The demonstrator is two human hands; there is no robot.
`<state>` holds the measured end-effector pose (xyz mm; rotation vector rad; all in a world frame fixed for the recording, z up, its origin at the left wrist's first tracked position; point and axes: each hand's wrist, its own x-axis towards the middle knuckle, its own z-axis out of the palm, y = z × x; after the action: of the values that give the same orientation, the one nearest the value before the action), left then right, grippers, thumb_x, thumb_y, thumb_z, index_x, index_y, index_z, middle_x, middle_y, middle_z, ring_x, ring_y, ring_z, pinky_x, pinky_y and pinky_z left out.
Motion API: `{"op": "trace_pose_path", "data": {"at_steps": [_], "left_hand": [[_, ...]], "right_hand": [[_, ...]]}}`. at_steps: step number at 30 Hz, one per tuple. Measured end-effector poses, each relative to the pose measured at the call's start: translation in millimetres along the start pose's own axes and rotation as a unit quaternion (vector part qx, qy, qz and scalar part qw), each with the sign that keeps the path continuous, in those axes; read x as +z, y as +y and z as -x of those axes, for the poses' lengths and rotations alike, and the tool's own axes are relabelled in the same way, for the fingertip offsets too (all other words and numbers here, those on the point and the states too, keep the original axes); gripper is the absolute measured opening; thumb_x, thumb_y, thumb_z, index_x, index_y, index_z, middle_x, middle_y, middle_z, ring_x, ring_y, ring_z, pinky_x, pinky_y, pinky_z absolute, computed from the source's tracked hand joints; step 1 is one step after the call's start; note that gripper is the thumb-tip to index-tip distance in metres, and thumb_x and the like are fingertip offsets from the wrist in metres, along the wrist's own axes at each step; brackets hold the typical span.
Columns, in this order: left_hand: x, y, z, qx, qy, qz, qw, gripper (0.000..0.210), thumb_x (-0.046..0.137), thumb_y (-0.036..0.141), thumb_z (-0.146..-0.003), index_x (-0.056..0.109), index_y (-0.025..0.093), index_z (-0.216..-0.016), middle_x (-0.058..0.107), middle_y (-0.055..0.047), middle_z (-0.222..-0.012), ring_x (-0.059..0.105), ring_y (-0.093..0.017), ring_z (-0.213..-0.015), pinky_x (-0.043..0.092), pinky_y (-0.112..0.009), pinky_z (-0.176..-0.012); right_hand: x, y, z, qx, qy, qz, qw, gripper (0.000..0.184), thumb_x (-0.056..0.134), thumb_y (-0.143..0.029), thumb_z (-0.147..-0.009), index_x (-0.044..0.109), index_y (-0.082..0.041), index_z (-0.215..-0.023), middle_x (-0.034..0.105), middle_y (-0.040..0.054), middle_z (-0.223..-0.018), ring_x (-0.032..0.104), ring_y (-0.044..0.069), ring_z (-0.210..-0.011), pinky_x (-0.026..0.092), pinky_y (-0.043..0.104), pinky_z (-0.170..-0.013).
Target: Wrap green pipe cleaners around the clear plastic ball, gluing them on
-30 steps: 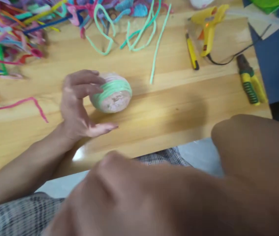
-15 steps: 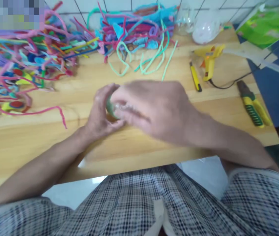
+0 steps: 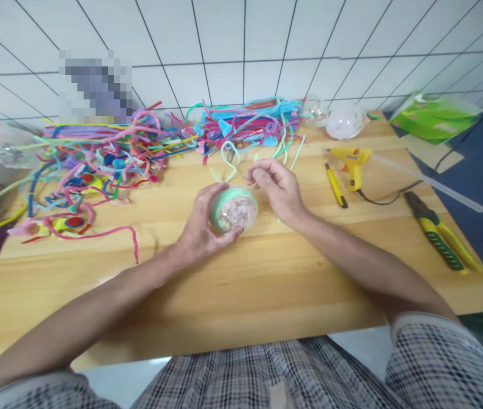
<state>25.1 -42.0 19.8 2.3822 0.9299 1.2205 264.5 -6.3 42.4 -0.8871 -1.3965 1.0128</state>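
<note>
My left hand [image 3: 207, 224] is wrapped round a clear plastic ball [image 3: 238, 213] with pale glittery bits showing inside. Mint-green pipe cleaner [image 3: 226, 197] is coiled round the ball's upper and left side. Just right of the ball, apart from it, my right hand [image 3: 278, 190] has its fingers curled with thumb and forefinger close together; whatever they pinch, if anything, is too small to make out. Loose mint-green pipe cleaners [image 3: 298, 152] lie beyond my right hand, one of them partly hidden beneath it.
Heaped pipe cleaners [image 3: 109, 165] cover the left and back. More clear balls [image 3: 345, 122] stand by the tiled wall. To the right lie a yellow utility knife [image 3: 335, 184], a yellow glue gun [image 3: 354, 166] with its cord, and green-and-yellow pliers [image 3: 441, 236].
My right hand has drawn off the ball to the right, uncovering it. The ball's glittery face now shows in my left hand. The view has tilted up towards the wall.
</note>
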Motion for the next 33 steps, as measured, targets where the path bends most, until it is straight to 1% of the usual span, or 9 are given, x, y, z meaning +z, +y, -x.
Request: {"op": "trace_pose_path", "data": {"at_steps": [3, 6, 12, 18, 20, 24, 29, 31, 33], "left_hand": [[8.8, -7.1, -6.4, -0.001, 0.006, 0.006, 1.0, 0.092, 0.084, 0.058, -0.098, 0.037, 0.028, -0.171, 0.06, -0.017, -0.157, 0.062, -0.037, -0.149, 0.058, -0.059, -0.126], [12.9, -13.3, -5.5, -0.014, 0.017, 0.009, 1.0, 0.091, 0.083, 0.056, -0.098, 0.038, 0.027, -0.171, 0.059, -0.018, -0.158, 0.061, -0.038, -0.15, 0.056, -0.061, -0.127], [9.2, -19.0, -3.2, -0.001, 0.02, 0.005, 1.0, 0.095, 0.084, 0.054, -0.097, 0.036, 0.027, -0.173, 0.057, -0.018, -0.16, 0.059, -0.039, -0.152, 0.055, -0.061, -0.128], [11.6, -21.0, -3.8, -0.001, 0.009, 0.004, 1.0, 0.1, 0.084, 0.055, -0.097, 0.03, 0.028, -0.176, 0.052, -0.019, -0.166, 0.055, -0.041, -0.156, 0.054, -0.063, -0.129], [12.9, -21.7, -3.6, -0.003, 0.01, 0.011, 1.0, 0.1, 0.086, 0.055, -0.096, 0.031, 0.028, -0.175, 0.053, -0.019, -0.165, 0.056, -0.041, -0.155, 0.054, -0.063, -0.129], [14.4, -23.0, -3.9, 0.003, 0.015, 0.029, 0.999, 0.1, 0.087, 0.055, -0.095, 0.033, 0.028, -0.175, 0.054, -0.019, -0.165, 0.056, -0.041, -0.155, 0.053, -0.062, -0.13], [16.0, -25.4, -4.5, -0.005, 0.009, 0.03, 0.999, 0.102, 0.086, 0.061, -0.095, 0.033, 0.028, -0.175, 0.054, -0.019, -0.165, 0.055, -0.041, -0.157, 0.051, -0.064, -0.131], [17.1, -26.8, -4.4, -0.011, 0.009, 0.029, 0.999, 0.101, 0.086, 0.061, -0.095, 0.033, 0.028, -0.175, 0.055, -0.019, -0.165, 0.055, -0.041, -0.156, 0.052, -0.063, -0.131], [18.0, -28.5, -4.0, -0.014, 0.005, 0.031, 0.999, 0.1, 0.086, 0.061, -0.095, 0.034, 0.028, -0.174, 0.055, -0.019, -0.165, 0.056, -0.04, -0.156, 0.052, -0.062, -0.131]], "right_hand": [[-0.4, 5.0, 2.6, 0.011, 0.028, -0.006, 1.0, 0.047, 0.075, -0.072, -0.102, 0.076, -0.025, -0.111, 0.082, 0.0009, -0.1, 0.078, 0.016, -0.093, 0.063, 0.032, -0.088], [-1.3, 12.9, 5.0, 0.031, 0.033, -0.01, 0.999, 0.051, 0.075, -0.075, -0.1, 0.077, -0.025, -0.11, 0.083, 0.0015, -0.099, 0.078, 0.017, -0.092, 0.063, 0.033, -0.086], [-1.9, 22.9, 7.5, 0.051, 0.017, 0.015, 0.998, 0.05, 0.073, -0.076, -0.101, 0.077, -0.027, -0.108, 0.083, 0.002, -0.102, 0.077, 0.019, -0.095, 0.062, 0.035, -0.088], [-4.1, 27.9, 7.4, 0.049, 0.011, 0.052, 0.997, 0.054, 0.069, -0.08, -0.101, 0.079, -0.027, -0.109, 0.083, 0.0022, -0.102, 0.075, 0.021, -0.097, 0.06, 0.038, -0.089], [-5.5, 29.5, 6.9, 0.047, 0.015, 0.051, 0.997, 0.054, 0.069, -0.08, -0.101, 0.078, -0.027, -0.108, 0.083, 0.0022, -0.102, 0.076, 0.021, -0.097, 0.061, 0.038, -0.09], [-6.8, 31.4, 5.5, 0.045, 0.035, 0.044, 0.997, 0.054, 0.069, -0.08, -0.1, 0.077, -0.028, -0.106, 0.083, 0.0026, -0.101, 0.077, 0.021, -0.093, 0.062, 0.037, -0.085], [-9.1, 27.7, 1.5, 0.044, 0.057, 0.044, 0.996, 0.057, 0.072, -0.084, -0.096, 0.077, -0.028, -0.104, 0.082, 0.0023, -0.098, 0.077, 0.02, -0.094, 0.063, 0.036, -0.083], [-11.0, 20.2, -3.4, 0.052, 0.063, 0.027, 0.996, 0.056, 0.075, -0.083, -0.094, 0.077, -0.028, -0.103, 0.082, 0.0019, -0.097, 0.077, 0.019, -0.092, 0.063, 0.034, -0.082], [-13.3, 5.2, -9.4, 0.06, 0.074, 0.001, 0.995, 0.053, 0.078, -0.08, -0.094, 0.076, -0.028, -0.102, 0.081, 0.0015, -0.096, 0.076, 0.018, -0.091, 0.062, 0.032, -0.081]]}}
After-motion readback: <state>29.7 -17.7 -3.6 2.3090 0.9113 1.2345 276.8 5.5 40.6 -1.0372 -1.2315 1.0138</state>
